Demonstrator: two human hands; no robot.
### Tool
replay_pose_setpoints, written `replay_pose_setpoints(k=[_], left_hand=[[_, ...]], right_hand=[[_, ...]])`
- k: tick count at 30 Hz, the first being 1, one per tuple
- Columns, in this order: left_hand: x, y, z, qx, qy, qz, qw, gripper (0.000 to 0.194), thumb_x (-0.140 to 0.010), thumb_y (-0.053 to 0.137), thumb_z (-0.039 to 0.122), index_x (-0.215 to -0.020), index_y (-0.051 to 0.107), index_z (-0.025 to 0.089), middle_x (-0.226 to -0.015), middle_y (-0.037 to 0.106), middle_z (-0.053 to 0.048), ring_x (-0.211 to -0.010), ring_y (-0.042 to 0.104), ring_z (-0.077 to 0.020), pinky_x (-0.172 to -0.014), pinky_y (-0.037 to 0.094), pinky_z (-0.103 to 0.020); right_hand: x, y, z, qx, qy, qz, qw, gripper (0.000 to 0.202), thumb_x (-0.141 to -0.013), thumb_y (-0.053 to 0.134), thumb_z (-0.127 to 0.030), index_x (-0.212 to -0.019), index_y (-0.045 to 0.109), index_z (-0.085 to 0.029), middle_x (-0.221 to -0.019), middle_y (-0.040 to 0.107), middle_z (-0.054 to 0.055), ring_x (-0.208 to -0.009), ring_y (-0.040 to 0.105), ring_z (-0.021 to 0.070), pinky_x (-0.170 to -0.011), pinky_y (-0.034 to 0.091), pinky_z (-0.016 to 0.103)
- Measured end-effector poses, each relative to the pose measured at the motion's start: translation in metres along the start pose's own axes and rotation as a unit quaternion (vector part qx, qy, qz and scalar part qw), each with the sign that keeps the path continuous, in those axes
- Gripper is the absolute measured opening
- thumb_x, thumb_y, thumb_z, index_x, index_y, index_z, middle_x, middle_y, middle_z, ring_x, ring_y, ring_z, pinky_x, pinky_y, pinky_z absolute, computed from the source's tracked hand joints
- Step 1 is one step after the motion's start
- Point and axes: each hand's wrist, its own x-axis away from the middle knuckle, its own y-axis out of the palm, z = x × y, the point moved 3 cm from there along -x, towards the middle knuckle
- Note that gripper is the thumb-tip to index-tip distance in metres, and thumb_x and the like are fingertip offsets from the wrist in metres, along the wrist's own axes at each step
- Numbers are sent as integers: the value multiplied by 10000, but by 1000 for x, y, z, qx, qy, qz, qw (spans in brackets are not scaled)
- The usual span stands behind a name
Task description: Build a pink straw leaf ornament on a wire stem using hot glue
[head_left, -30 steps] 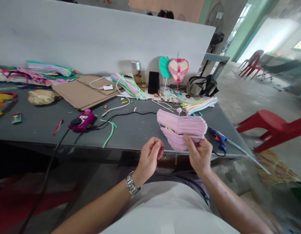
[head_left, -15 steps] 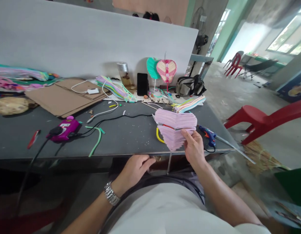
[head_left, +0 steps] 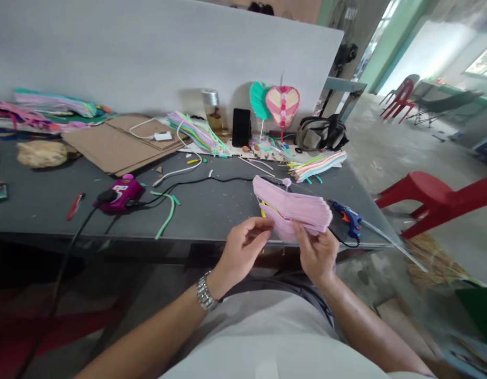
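My right hand (head_left: 317, 252) grips a pale pink heart-shaped fan (head_left: 290, 204) made of rows of fuzzy strips, thumb on its near face. The fan is tilted above the table's front edge, with a gap across its middle. At its lower left edge, my left hand (head_left: 243, 247) has thumb and forefinger close together, pinching the rim; the exact contact is partly hidden. A yellow curved handle (head_left: 262, 209) shows behind the fan. Just right of the fan lies a blue glue gun (head_left: 348, 218) with a long clear glue stick in it.
A purple power socket (head_left: 120, 193), a red cutter (head_left: 75, 206) and a green strip (head_left: 166, 217) lie on the grey table (head_left: 204, 216). Behind are cardboard (head_left: 112, 147), strip bundles (head_left: 318, 166), a phone (head_left: 241, 127), a jar (head_left: 212, 110) and two fans on sticks (head_left: 282, 105). A black cord crosses the table.
My left hand has risen from below the table edge to the fan's lower left side. The fan has tipped flatter in my right hand. The view has shifted left.
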Motion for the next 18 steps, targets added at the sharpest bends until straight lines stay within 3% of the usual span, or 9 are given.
replay_pose_setpoints(k=[2, 4, 6, 9, 11, 18], left_hand=[[4, 2, -1, 77, -40, -11, 996, 297, -821, 766, 395, -1012, 763, 168, -969, 780, -79, -885, 728, -206, -743, 569, -280], [9, 1, -1, 149, -70, -18, 986, 280, -792, 795, 435, -883, 762, 172, -824, 766, -57, -819, 728, -210, -724, 577, -294], [16, -2, 1, 202, -87, -14, 975, 307, -726, 844, 458, -776, 732, 176, -722, 739, -47, -783, 726, -234, -714, 584, -324], [22, -6, 5, 237, -103, -30, 965, 356, -657, 884, 442, -827, 734, 168, -804, 769, -82, -909, 739, -314, -811, 594, -409], [23, -9, 6, 244, -114, -59, 961, 404, -695, 841, 458, -944, 744, 155, -937, 786, -119, -1036, 722, -360, -906, 577, -469], [9, -27, -6, 253, -197, -69, 945, 651, -847, 548, 756, -1104, 729, 185, -1054, 781, -123, -1098, 699, -368, -949, 549, -514]], right_hand=[[1, -4, -16, 54, -150, -19, 987, 117, -941, 647, -227, -1043, 703, -228, -900, 751, 52, -797, 682, 201, -750, 507, 349], [2, -6, -32, 73, -282, -58, 955, 164, -956, 575, -189, -1070, 686, -229, -898, 725, 50, -798, 666, 190, -750, 470, 360], [3, -7, -43, 88, -353, -84, 928, 228, -965, 520, -162, -1116, 677, -227, -917, 712, 47, -823, 662, 179, -770, 448, 367], [3, -6, -52, 112, -374, -96, 916, 260, -963, 507, -124, -1125, 679, -233, -916, 702, 34, -847, 653, 158, -797, 434, 358], [4, -6, -52, 116, -380, -98, 912, 255, -961, 521, -124, -1116, 689, -235, -921, 702, 36, -858, 647, 157, -809, 430, 362], [9, -4, -40, 136, -411, -135, 891, 249, -909, 634, -93, -1075, 729, -251, -964, 706, 24, -924, 646, 158, -857, 430, 358]])
